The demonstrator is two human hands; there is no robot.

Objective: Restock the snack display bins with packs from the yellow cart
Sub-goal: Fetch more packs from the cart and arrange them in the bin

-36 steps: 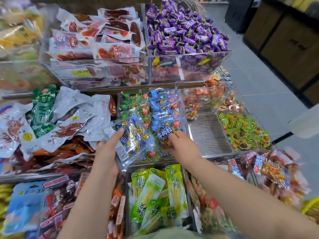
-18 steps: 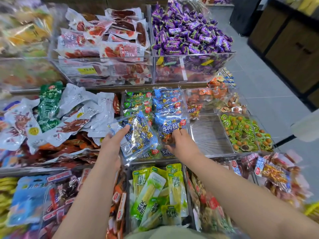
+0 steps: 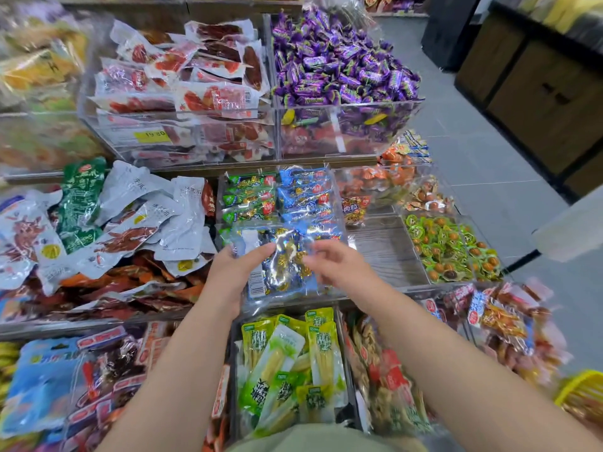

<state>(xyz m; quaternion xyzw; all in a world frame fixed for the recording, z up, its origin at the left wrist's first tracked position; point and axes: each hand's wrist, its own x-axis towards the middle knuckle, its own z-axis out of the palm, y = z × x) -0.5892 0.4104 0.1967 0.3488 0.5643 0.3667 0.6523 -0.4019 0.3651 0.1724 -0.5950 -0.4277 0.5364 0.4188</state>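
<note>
My left hand point(image 3: 233, 272) grips the left edge of a clear blue pack of gold-wrapped snacks point(image 3: 284, 265), thumb on top. The pack hangs over the front of the middle bin point(image 3: 251, 199), which holds rows of green packs and blue packs point(image 3: 305, 194). My right hand point(image 3: 339, 265) is at the pack's right edge, its fingers loosely bent over the film; motion blur hides whether they pinch it. A corner of the yellow cart point(image 3: 580, 393) shows at the lower right.
A bare clear bin point(image 3: 381, 252) lies right of the middle bin, with green-wrapped snacks point(image 3: 450, 249) beyond it. Purple candies point(image 3: 339, 66) and red meat packs point(image 3: 186, 79) fill the upper tier. Yellow-green packs point(image 3: 290, 363) sit in the bin below my hands.
My right hand let go of the blue pack in the bin and moved to the pack in my left hand. That pack swung right, over the bin's front.
</note>
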